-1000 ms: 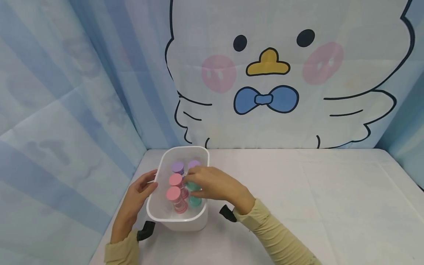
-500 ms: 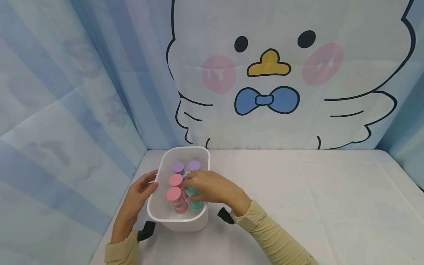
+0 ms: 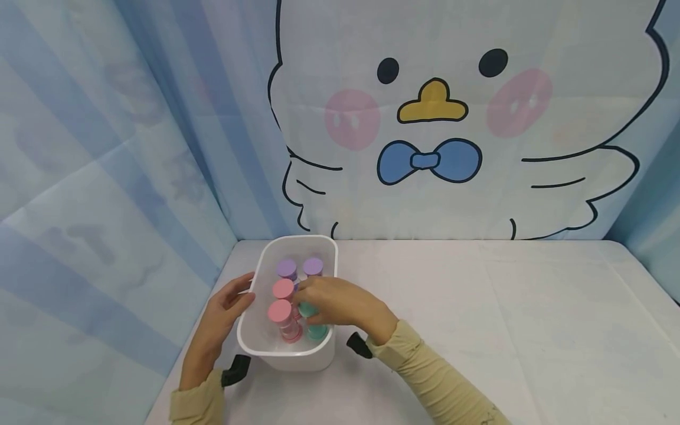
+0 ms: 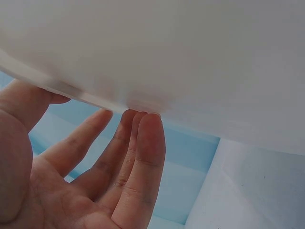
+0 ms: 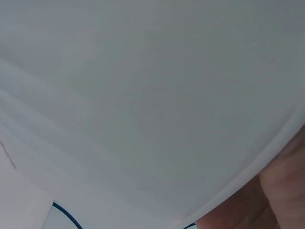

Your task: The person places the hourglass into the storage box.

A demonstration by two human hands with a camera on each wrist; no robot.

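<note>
In the head view, a white plastic bin (image 3: 265, 348) holds several small sand timers with coloured round ends and clear middles. Two pink sand timers (image 3: 280, 311) stand on the left, and two purple ones (image 3: 287, 268) are at the back. My right hand (image 3: 340, 302) reaches over the right rim and pinches a green sand timer (image 3: 317, 332), whose middle the fingers hide. My left hand (image 3: 223, 310) rests against the bin's left side; in the left wrist view its nearly straight fingers (image 4: 150, 143) touch the outer wall. The bin wall hides the right fingertips in the right wrist view.
The bin stands at the left of a white-covered table (image 3: 478, 330). A blue and white cloth (image 3: 106, 206) hangs at the left, close to the left hand. Behind the table hangs a backdrop (image 3: 425, 200) with a cartoon face.
My right hand has shifted slightly toward the front of the bin, uncovering the back right purple sand timer. The green sand timer has moved slightly forward and right. My left hand stays put.
</note>
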